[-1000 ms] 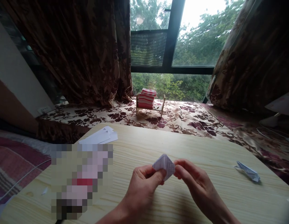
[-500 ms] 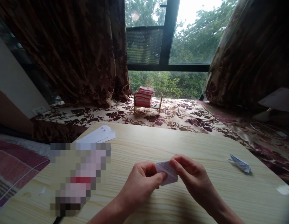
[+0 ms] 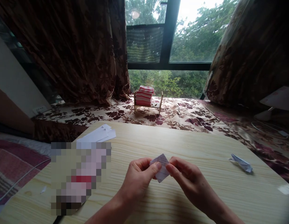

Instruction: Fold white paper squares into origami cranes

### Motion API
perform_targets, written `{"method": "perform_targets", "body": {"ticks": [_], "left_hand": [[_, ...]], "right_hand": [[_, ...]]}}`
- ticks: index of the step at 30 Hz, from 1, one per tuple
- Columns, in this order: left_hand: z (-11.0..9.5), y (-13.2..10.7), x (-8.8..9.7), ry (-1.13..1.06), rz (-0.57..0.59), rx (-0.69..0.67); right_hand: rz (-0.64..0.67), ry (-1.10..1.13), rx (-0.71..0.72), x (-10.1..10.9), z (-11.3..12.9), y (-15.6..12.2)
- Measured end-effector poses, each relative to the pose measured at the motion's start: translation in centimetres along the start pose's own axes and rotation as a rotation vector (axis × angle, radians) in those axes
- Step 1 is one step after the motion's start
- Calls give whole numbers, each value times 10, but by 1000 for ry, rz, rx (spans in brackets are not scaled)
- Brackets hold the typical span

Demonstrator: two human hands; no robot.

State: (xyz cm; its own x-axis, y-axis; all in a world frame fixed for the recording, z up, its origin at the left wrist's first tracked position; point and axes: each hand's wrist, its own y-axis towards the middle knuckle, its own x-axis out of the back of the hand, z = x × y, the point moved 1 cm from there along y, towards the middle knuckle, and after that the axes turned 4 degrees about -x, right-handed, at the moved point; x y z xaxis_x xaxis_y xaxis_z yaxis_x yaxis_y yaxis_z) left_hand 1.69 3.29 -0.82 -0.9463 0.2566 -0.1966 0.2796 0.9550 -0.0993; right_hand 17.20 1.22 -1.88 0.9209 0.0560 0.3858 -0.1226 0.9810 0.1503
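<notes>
Where patterned curtains flank a window, pale wooden table, held paper square

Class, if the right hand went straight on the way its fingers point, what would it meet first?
The folded paper: the right hand seems to be pinching its right corner. Beyond it, the left hand probably comes next, though depth is hard to judge.
</notes>
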Motion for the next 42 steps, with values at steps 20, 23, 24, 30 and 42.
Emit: {"method": "perform_targets", "body": {"ticks": [20,23,24,30,42], "left_hand": [[0,-1,2,83,-76,-120],[0,-1,2,91,-52,-134],[0,-1,2,92,-43,-137],[0,-1,1,71,-44,-122],[-3,-1,1,120,-54,-190]], "right_hand": [[-52,3,-31,13,3,4],[-37,-12,-39,14,4,5],[-10,-24,-39,13,4,5],[7,24,-52,9,5,4],[-32,30,-12,1,6,-1]]}}
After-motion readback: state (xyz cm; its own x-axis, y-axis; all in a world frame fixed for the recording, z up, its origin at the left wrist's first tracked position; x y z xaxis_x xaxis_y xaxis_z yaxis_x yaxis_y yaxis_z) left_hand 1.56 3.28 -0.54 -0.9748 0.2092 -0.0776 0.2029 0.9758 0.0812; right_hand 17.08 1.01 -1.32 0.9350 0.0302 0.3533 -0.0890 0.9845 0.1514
